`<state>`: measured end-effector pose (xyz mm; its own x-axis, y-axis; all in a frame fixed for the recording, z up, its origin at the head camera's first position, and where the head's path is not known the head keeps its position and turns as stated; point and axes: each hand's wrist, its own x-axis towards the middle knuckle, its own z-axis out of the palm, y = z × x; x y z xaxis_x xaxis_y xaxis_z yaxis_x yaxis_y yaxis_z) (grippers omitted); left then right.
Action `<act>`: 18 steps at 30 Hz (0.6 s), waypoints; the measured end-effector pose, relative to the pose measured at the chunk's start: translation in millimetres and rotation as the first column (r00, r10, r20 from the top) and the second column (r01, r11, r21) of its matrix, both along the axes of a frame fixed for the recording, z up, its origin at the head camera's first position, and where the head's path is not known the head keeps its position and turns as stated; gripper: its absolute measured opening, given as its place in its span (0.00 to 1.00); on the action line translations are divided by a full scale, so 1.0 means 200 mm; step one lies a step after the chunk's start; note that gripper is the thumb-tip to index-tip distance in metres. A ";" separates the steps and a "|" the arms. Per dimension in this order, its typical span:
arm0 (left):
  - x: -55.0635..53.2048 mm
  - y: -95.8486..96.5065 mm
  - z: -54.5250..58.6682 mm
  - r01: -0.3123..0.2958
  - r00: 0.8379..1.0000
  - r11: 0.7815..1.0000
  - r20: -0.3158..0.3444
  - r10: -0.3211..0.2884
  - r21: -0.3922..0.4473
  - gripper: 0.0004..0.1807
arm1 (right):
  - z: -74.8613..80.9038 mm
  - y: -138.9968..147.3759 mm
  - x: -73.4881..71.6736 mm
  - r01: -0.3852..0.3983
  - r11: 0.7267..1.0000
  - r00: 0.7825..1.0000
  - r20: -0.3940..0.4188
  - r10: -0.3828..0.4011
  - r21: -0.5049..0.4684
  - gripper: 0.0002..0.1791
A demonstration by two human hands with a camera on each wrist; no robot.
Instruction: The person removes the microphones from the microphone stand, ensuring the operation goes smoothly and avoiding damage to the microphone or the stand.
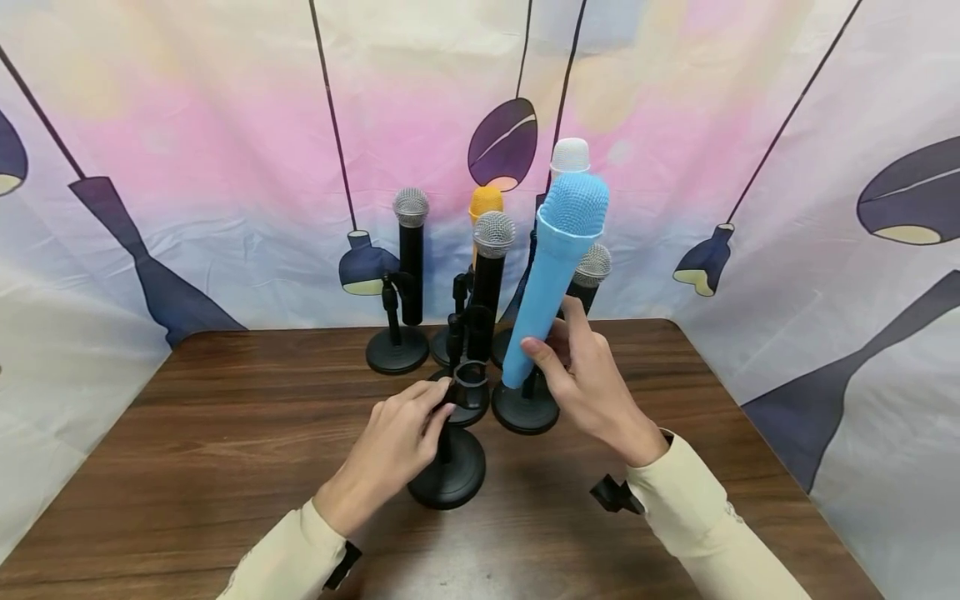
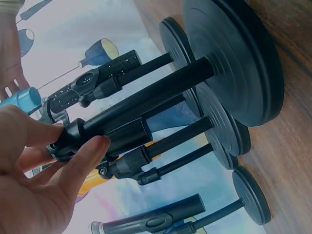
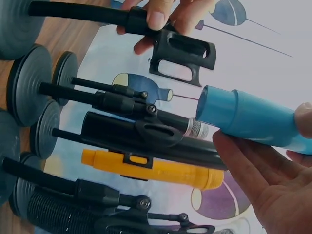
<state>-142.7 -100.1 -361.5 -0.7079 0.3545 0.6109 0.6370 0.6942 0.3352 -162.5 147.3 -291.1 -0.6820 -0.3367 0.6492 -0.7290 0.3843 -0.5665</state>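
My right hand grips a light blue microphone, its mesh head up and leaning right. In the right wrist view the bottom end of this blue microphone points at the clip of the nearest stand, a small gap apart. My left hand pinches that black microphone stand at the top, just below its clip, thumb and fingers on opposite sides in the left wrist view. The stand's round base is on the table, and its clip holds nothing.
Behind stand several more black stands with microphones: a silver-headed black one at left, another black one in the middle, a yellow one and a white-headed one. A patterned cloth hangs behind the wooden table.
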 end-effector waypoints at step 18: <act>0.01 -0.14 0.00 -0.142 0.990 0.990 -0.018 0.143 0.013 0.16 | -0.12 0.13 0.00 0.094 0.996 0.991 0.098 -0.094 0.007 0.21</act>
